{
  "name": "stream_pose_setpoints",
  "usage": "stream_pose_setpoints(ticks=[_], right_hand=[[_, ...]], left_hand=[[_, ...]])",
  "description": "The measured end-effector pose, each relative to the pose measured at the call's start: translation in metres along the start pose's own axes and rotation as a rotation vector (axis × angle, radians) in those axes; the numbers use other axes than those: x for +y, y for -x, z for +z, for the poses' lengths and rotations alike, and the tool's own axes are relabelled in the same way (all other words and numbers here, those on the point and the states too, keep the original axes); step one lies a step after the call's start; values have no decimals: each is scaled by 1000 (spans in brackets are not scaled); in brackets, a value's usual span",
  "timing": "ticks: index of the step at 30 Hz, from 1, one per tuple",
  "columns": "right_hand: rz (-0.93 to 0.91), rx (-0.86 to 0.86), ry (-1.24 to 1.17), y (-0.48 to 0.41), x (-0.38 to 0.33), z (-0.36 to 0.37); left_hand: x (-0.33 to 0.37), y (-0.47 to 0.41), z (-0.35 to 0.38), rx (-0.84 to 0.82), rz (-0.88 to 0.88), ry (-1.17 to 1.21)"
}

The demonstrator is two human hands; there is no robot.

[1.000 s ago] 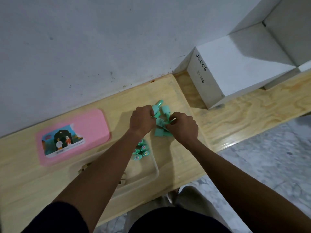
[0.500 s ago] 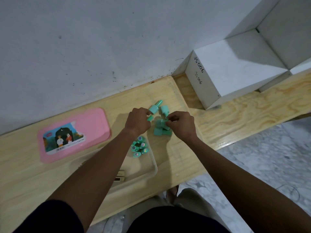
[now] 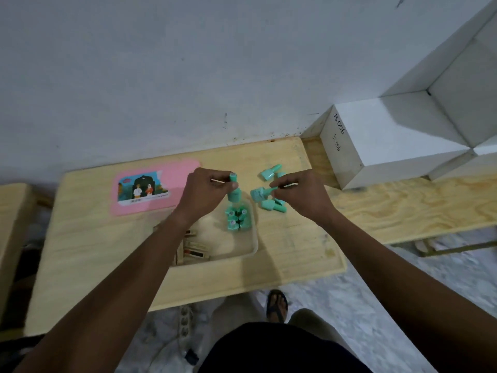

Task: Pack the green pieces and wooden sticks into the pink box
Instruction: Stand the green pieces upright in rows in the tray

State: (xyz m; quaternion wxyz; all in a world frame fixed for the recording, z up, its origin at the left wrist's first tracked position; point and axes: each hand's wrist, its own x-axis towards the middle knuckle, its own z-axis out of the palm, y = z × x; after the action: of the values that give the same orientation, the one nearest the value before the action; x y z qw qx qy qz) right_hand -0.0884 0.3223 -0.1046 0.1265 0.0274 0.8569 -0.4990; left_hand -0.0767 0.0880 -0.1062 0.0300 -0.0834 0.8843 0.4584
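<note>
Toward the desk's (image 3: 94, 259) back edge, left grip (image 3: 204, 192) and right grip (image 3: 301, 196) have parted, each pinching a piece (image 3: 233, 194) for the box (image 3: 255, 246).

Tray (image 3: 254, 244) holds upright green pieces (image 3: 236, 219), apparently wooden sticks (image 3: 192, 251); pink lid (image 3: 179, 175) nearby.

Bare table (image 3: 88, 254) lies open to the near left and to the right of the clear tray (image 3: 254, 246). The wall (image 3: 188, 76) closes the far side, the white box (image 3: 376, 146) blocks the far right, and the pink lid (image 3: 178, 181) fills the far left. The left hand (image 3: 207, 192), gripping a green piece (image 3: 233, 194), and the right hand (image 3: 304, 195), pinching another, crowd the tray's far right corner beside the loose green pieces (image 3: 269, 205).
</note>
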Motion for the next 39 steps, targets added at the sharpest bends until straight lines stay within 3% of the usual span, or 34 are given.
stream_pose_setpoints(ticks=[11,20,27,39], right_hand=[[-257,-199,286,33,-3,40],[-423,-258,559,31,16,72],[-577,-207,778,25,22,86],[-679,-158,807,22,34,90]], left_hand=[[-38,80,10,154,-65,38],[-58,83,35,28,-61,-94],[-65,77,44,3,-79,-93],[-77,76,52,-13,-99,-68]])
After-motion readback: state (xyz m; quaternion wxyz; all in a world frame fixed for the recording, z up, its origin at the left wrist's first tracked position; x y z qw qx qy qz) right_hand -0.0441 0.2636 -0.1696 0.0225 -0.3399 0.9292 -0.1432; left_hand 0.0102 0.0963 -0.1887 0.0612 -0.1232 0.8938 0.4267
